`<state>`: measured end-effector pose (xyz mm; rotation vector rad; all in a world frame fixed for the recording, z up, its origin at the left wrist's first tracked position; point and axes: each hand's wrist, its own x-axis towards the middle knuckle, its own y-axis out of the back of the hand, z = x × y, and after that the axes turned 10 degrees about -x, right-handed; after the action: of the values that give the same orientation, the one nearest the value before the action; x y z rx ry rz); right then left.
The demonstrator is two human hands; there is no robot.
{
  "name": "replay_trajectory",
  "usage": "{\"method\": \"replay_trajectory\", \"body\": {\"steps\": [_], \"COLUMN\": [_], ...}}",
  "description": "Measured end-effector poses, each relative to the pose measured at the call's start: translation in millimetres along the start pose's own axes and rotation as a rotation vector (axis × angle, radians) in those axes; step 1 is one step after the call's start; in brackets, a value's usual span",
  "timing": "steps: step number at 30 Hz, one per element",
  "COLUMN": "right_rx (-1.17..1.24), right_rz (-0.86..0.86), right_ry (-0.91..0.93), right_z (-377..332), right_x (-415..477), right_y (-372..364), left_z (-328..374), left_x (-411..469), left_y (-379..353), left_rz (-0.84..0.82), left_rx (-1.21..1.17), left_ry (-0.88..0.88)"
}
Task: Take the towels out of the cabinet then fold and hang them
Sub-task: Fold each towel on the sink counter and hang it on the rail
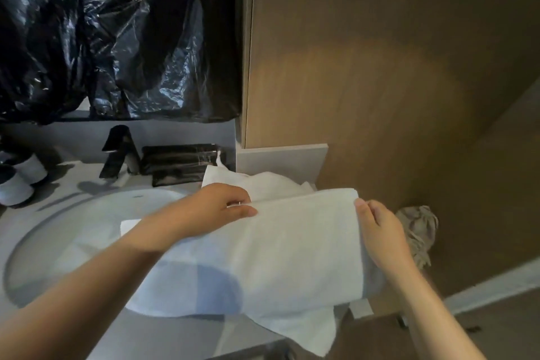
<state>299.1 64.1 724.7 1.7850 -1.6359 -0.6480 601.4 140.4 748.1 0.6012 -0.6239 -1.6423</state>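
A white towel (286, 245) lies folded across the right side of the sink counter, with a corner drooping over the front edge. My left hand (216, 207) pinches its far left edge between thumb and fingers. My right hand (380, 234) grips the far right corner, thumb on top. Another white towel (263, 181) lies crumpled behind it against the wall. A beige cloth (418, 231) hangs bunched at the right, beyond my right hand.
A round white basin (73, 228) fills the counter's left half, with a black faucet (119, 152) behind it. A black tray (181, 161) sits by the faucet, two white cups (20, 178) at far left. Black plastic sheeting (117, 32) covers the mirror; a wooden panel (380, 67) stands right.
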Motion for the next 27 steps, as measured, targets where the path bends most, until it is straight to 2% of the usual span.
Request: {"method": "replay_trajectory", "body": {"steps": [7,11,13,16,19,23,27], "right_rx": [0.06,0.066,0.058,0.075,0.077,0.022,-0.01], "right_rz": [0.042,0.108,0.089,0.033,0.01,0.034,0.064], "right_ry": [-0.128,-0.153,-0.2,-0.252,-0.282,-0.25,0.016], "right_z": [45,69,81,97,105,96,65], "right_x": [6,22,31,40,42,35,26], "right_y": [14,12,2,-17,-27,-28,-28], "left_z": [8,9,6,-4,-12,-24,-37], "left_x": [51,82,93,98,86,51,14], "left_y": [-36,-58,-69,-83,-86,-79,-72], "left_rz": [-0.054,0.003,0.027,0.063,0.156,0.392,0.559], "left_rx": [0.017,0.262,0.359,0.362,0.301,0.313,0.251], "left_ry": [0.022,-0.006,-0.004,0.068,0.09,-0.03,0.081]}}
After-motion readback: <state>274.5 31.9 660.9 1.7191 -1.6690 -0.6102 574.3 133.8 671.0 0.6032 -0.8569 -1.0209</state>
